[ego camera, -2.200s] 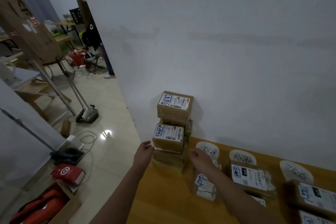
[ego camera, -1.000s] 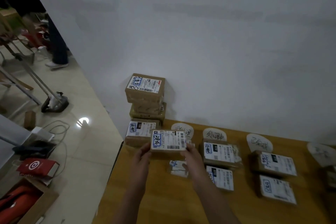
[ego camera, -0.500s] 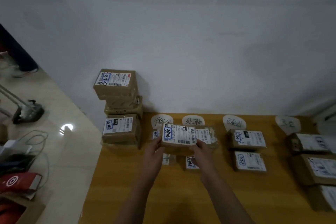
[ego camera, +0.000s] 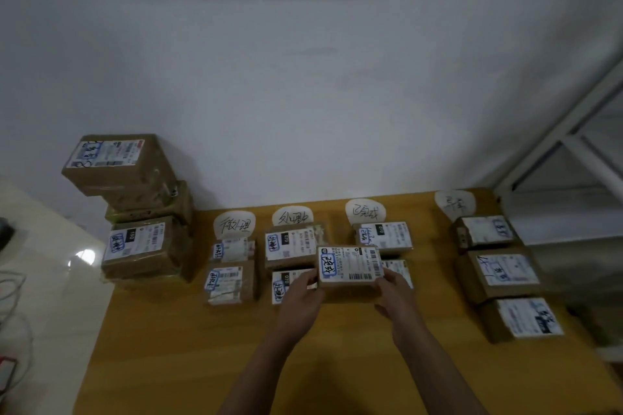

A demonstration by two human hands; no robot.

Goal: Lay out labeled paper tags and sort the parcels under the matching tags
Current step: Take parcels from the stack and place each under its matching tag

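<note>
Four paper tags [ego camera: 365, 211] are laid out along the back of the desk [ego camera: 188, 340], each with parcels lined up below, so sorting looks well along. The left hand [ego camera: 301, 293] and right hand [ego camera: 395, 290] carry one parcel [ego camera: 350, 271] between them, fingers wrapped round its two ends, held just above the desk between the second and third columns. A stack of parcels [ego camera: 135, 205] at the desk's left end remains unsorted, so several rounds are left.

We see brown parcels [ego camera: 349, 291] with white, blue-marked labels [ego camera: 350, 262], seemingly white tags [ego camera: 234, 224], a yellow-brown table [ego camera: 188, 340].
</note>
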